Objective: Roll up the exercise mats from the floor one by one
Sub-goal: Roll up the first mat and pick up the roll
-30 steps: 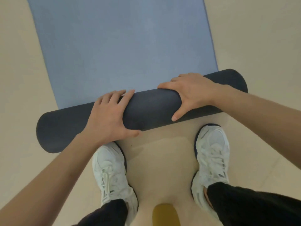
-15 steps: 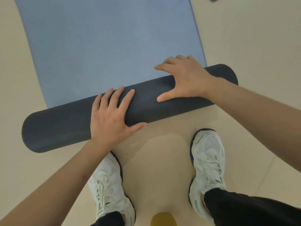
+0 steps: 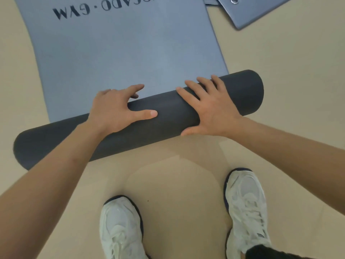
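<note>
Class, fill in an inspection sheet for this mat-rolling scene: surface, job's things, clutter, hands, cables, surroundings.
Surface: smooth beige floor.
Job's things: blue mat partly rolled, its dark roll lying across the near end; second mat's corner, with an eyelet, flat at top right.
Clutter: nothing seen.
Hands: left hand and right hand both press on the roll.
Cables: nothing seen.
Surroundings: white shoes on the floor, near side of the roll.

Blue mat [image 3: 121, 53] reads "OCADO · GYM", upside down.
</note>
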